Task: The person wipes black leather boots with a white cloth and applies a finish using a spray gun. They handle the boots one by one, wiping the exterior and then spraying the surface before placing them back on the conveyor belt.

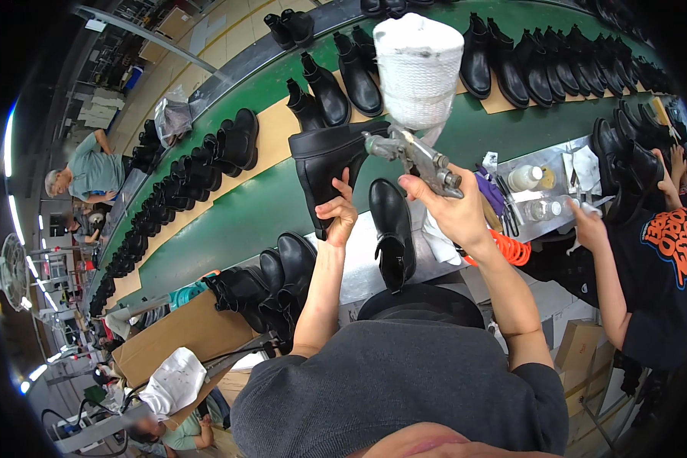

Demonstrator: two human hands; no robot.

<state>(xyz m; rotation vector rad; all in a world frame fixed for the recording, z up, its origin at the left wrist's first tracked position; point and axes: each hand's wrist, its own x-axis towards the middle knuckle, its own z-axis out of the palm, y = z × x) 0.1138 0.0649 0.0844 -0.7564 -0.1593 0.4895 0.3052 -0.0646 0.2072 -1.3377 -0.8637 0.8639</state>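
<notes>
My left hand [339,214] grips a black ankle boot [313,172], raised over the bench with its sole toward the left. In my right hand [456,214] is a metal spray gun [421,159], fingers wrapped round its handle. The gun carries a large cup [418,72] wrapped in white cloth, and its nozzle is close to the boot's upper part. A second black boot [393,225] lies on the metal bench edge [359,267] between my forearms.
Black boots [355,76] line the green conveyor belt [267,202] on brown card. More boots [286,267] are beside my left forearm. An orange coiled hose [511,249] and plastic bottles [542,210] are at right, near a co-worker's hand [590,227].
</notes>
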